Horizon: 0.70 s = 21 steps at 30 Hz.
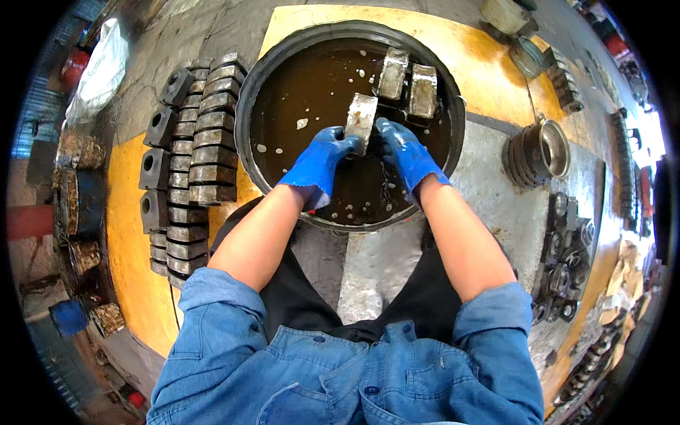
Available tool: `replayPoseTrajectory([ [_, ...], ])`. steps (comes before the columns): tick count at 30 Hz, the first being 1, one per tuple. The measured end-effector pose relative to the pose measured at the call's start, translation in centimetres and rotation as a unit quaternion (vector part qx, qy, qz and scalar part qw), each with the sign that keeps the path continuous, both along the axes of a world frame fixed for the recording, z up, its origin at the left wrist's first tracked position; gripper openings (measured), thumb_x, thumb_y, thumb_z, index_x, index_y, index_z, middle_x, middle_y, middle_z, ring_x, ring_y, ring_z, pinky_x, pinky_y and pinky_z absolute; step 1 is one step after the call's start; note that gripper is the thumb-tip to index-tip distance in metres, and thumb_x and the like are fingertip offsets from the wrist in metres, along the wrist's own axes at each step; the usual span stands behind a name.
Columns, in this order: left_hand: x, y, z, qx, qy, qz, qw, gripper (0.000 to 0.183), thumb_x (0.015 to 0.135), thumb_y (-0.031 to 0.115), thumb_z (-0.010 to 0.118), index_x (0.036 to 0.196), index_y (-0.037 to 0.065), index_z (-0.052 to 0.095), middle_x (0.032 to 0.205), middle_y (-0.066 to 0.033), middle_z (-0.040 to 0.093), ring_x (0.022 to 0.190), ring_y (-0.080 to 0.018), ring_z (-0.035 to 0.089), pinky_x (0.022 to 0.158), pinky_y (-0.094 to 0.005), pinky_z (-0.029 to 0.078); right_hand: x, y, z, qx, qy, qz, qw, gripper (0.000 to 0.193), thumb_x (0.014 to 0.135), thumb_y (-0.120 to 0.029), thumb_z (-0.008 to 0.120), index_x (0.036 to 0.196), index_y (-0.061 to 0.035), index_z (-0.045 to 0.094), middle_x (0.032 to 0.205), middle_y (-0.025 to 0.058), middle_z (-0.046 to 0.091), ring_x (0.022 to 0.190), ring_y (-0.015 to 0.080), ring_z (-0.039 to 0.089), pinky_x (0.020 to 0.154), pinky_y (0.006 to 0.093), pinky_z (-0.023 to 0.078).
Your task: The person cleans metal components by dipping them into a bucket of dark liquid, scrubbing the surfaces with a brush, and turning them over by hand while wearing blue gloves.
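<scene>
I wear blue rubber gloves, wet and dark at the fingers. My left hand (320, 159) is closed on a worn metal block (361, 119), its thumb against the block's right lower side. The block is tilted upright above the dark brown liquid in a round black tub (244, 134). Just to the right of the block, my right hand (406, 150) is open with its fingers bent toward it; a narrow gap shows between them. Two similar blocks, a left one (393, 74) and a right one (423, 92), stand partly out of the liquid at the tub's far right.
Rows of metal blocks (214, 134) stand left of the tub, beside several dark blocks with round holes (151, 170). To the right lie metal rings (542, 152) and small round parts (563, 262). A white sack (100, 71) sits far left.
</scene>
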<state>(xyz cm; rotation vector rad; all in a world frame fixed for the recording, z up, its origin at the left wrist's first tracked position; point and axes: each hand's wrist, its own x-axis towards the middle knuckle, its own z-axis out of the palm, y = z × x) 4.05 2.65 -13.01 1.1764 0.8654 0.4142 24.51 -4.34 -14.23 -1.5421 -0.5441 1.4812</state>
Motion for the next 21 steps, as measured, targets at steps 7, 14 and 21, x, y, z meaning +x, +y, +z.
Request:
replayPoseTrajectory([
  [7,2.2,3.0,-5.9,0.056,0.003,0.058,0.997,0.035,0.095,0.014,0.072,0.124,-0.005,0.073,0.106,-0.0133,0.079,0.094,-0.0197,0.072,0.087,-0.0348,0.057,-1.5,2.7,-2.0,0.096,0.100,-0.033,0.990,0.050,0.109,-0.043,0.055,0.142,-0.0064,0.064,0.136,0.0110,0.069,0.121,0.0242,0.064,0.108,0.0372,0.047],
  [14,3.7,1.6,-2.2,0.091,0.191,0.030,0.977,0.038,0.086,0.025,0.082,0.118,0.004,0.078,0.108,-0.0203,0.079,0.102,-0.0336,0.077,0.092,-0.0430,0.058,-0.8,2.6,0.5,0.019,0.126,-0.052,0.990,0.050,0.110,-0.044,0.054,0.135,-0.0021,0.067,0.128,0.0119,0.073,0.115,0.0234,0.066,0.105,0.0374,0.049],
  [21,4.3,-1.6,0.9,0.079,0.137,0.087,0.984,0.046,0.082,0.032,0.085,0.117,0.004,0.077,0.113,-0.0224,0.077,0.105,-0.0410,0.074,0.093,-0.0481,0.058,-1.3,1.3,5.1,0.044,0.074,-0.047,0.995,0.047,0.112,-0.039,0.050,0.138,-0.0020,0.064,0.127,0.0111,0.072,0.112,0.0217,0.068,0.103,0.0357,0.052],
])
